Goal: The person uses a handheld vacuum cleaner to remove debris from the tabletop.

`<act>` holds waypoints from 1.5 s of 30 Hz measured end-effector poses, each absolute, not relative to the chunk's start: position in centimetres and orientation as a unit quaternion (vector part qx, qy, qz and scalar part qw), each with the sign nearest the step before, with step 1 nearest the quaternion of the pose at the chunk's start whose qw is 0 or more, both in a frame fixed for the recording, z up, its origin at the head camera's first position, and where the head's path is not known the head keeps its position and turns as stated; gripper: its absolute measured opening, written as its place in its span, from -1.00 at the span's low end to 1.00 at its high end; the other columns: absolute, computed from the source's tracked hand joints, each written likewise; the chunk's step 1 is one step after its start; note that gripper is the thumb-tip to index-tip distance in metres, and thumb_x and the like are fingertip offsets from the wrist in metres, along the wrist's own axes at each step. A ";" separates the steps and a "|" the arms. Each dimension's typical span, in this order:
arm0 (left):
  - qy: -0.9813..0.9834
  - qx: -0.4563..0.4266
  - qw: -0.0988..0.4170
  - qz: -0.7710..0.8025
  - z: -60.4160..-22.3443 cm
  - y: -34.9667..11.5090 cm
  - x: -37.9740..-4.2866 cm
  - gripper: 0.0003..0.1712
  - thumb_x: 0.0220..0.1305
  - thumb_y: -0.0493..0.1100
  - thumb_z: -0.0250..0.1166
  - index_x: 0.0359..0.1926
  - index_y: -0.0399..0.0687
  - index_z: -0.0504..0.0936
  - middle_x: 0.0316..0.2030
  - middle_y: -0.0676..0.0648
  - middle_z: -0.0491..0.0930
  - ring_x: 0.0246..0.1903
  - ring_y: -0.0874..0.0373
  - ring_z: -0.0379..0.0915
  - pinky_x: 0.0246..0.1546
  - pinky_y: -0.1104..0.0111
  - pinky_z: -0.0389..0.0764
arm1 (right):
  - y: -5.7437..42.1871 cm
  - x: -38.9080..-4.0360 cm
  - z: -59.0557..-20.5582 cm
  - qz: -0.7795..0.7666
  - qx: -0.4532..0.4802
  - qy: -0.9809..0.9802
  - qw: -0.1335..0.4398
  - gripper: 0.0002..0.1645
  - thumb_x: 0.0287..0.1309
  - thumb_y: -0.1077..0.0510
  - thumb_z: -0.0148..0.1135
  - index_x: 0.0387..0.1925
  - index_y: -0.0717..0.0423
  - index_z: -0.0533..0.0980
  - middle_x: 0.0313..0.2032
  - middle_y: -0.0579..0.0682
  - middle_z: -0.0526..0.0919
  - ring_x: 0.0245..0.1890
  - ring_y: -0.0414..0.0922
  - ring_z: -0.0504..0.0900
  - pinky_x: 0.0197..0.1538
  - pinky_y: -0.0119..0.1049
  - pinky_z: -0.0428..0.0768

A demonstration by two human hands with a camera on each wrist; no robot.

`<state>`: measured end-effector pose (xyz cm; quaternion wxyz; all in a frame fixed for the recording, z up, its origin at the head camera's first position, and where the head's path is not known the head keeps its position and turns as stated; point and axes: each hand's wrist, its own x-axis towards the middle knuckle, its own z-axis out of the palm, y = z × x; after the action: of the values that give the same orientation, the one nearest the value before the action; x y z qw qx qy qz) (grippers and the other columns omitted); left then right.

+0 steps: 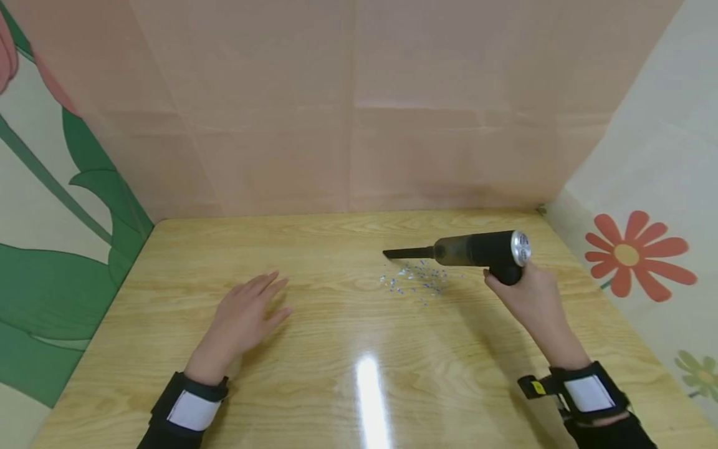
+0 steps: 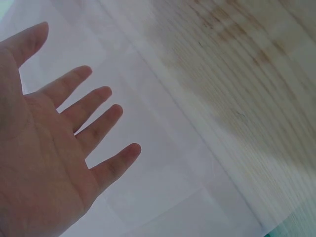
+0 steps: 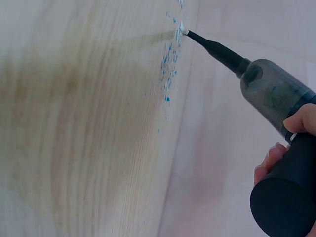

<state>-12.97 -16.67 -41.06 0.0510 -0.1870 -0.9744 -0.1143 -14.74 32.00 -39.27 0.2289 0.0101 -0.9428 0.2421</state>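
My right hand (image 1: 536, 300) grips the handle of a black handheld vacuum cleaner (image 1: 481, 249) on the right side of the table. Its narrow nozzle (image 3: 224, 54) points left in the head view, with the tip close to small blue and white scraps (image 1: 409, 273) scattered on the wood. In the right wrist view, the thumb lies by the smoky see-through dust cup (image 3: 271, 89), and part of the hand is hidden behind the handle. My left hand (image 1: 238, 317) is held over the table's left half, fingers spread and holding nothing, palm showing in the left wrist view.
The wood-grain table (image 1: 314, 386) meets a pinkish sheet (image 1: 348, 112) at its back edge. Flower-printed panels stand at the left (image 1: 33, 274) and right (image 1: 673, 187). A bright light reflection lies on the front middle of the tabletop.
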 end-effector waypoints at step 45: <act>-0.968 -0.213 0.046 -0.121 -42.0 -16.2 -12.1 -0.29 0.31 0.15 0.32 0.35 -0.11 0.45 0.34 -0.22 0.39 0.31 -0.19 0.29 0.26 -0.18 0.30 | 32.7 -10.4 -39.1 0.216 -0.004 -0.947 0.239 -0.46 -0.06 0.18 0.48 -0.12 0.34 0.40 -0.52 0.30 0.59 -0.69 0.03 0.45 -0.64 -0.11 0.47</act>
<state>-12.12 -16.21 -42.03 0.0462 -0.2128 -0.9684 -0.1214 -10.35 32.68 -39.14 0.2387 -0.0036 -0.9466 0.2165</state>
